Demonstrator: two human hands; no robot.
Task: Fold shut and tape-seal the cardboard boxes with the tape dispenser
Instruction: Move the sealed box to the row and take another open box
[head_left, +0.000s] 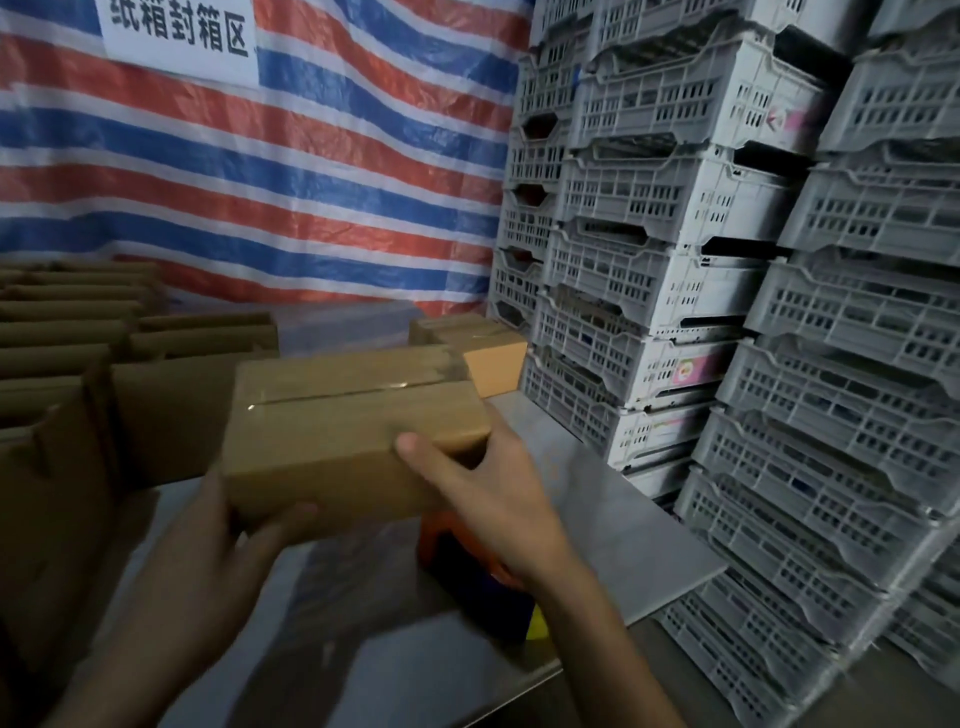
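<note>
The cardboard box (353, 421) is held up off the desk (597, 519), in the near middle of the scene, its top flaps folded flat. A strip of clear tape (400, 385) glints along the centre seam, so this one looks already sealed.

The left hand (228, 545) cups the near-left bottom corner, thumb pressed up the near face and fingers hidden beneath. The right hand (493, 499) wraps the right end, thumb laid on the near top edge.

Judging by how easily it rides between two corner grips, the box is probably light. Corrugated board is stiff along edges and corners but gives in the middle of a panel, so the ends and bottom corners are the safe places to hold. The taped seam would be slick under fingers.

Under the right wrist, on the desk, lies an orange and dark blue thing, most likely the tape dispenser (467, 571), though it is half hidden. Farther right sit more closed boxes (467, 338). Open boxes (62, 364) stand in rows at the left.

Grey plastic crates (727, 260) are stacked at the right. Some carry pink stickers (696, 371), too small to read. On the far red, white and blue striped tarp (311, 156) hangs a white sign (179, 31) reading 纸箱封箱区.
</note>
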